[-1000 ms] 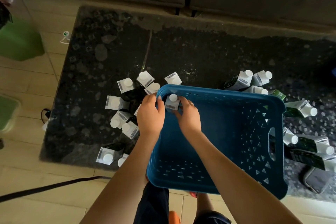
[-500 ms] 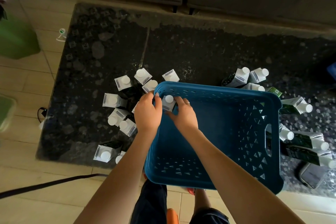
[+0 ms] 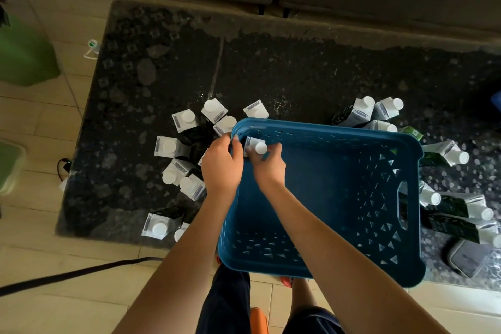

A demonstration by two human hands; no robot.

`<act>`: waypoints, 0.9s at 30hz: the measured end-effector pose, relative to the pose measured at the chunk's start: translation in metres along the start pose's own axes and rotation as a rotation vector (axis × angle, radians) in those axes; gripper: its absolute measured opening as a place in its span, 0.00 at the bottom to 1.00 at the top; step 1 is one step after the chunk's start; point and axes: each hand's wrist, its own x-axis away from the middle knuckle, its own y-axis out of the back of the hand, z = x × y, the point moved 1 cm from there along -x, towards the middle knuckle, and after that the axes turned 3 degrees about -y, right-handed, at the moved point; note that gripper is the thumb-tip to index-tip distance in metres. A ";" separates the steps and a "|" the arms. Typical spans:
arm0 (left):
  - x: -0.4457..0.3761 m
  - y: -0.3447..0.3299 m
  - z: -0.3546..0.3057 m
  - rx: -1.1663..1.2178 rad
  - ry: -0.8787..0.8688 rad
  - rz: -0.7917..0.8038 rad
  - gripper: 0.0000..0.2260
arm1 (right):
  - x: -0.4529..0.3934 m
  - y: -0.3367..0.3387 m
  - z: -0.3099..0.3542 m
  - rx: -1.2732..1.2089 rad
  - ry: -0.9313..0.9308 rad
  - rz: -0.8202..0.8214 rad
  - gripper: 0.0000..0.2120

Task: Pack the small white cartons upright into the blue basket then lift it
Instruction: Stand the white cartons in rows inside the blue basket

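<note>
One small white carton (image 3: 254, 146) is in the blue basket (image 3: 320, 260) so far, standing upright with its round cap facing up, tucked into the basket's far left corner. Both hands are at that corner: the right hand (image 3: 269, 168) reaches inside the basket with its fingers curled round the carton, and the left hand (image 3: 222, 165) hooks over the basket's rim beside it, fingertips against the carton's other side. The rest of the basket's floor is bare blue plastic, so the packing looks barely begun. The basket sits at the near edge of a dark speckled bench (image 3: 298, 73), slightly overhanging toward the person. Roughly ten loose cartons (image 3: 173, 147) are clustered on the bench just left of the basket, most of them upright, between the basket and the bench's left edge. A second group, the darker-sided cartons (image 3: 360, 111), lies tipped over along the basket's far right corner and right side, toward the bench's right edge; whether these count among the cartons to pack cannot be told. Nearly all of the cartons remain to be packed, and the lifting of the basket is not yet due.
</note>
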 end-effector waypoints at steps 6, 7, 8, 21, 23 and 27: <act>0.001 0.002 -0.001 0.004 0.001 -0.002 0.13 | 0.001 0.002 0.002 0.285 0.176 -0.019 0.19; 0.001 0.002 -0.001 0.004 0.005 0.000 0.13 | 0.000 0.001 0.003 0.277 0.170 -0.008 0.19; 0.001 0.002 -0.001 0.006 0.010 0.001 0.13 | -0.001 0.000 0.004 0.267 0.160 0.004 0.19; 0.001 0.005 -0.004 0.053 -0.024 0.005 0.12 | 0.029 0.071 0.062 0.355 0.706 -0.139 0.05; 0.002 0.006 -0.005 0.056 -0.003 0.021 0.12 | 0.010 0.074 0.085 0.399 0.728 -0.148 0.09; 0.002 0.008 -0.007 0.056 0.002 0.027 0.12 | -0.037 0.062 0.116 0.656 0.659 -0.038 0.19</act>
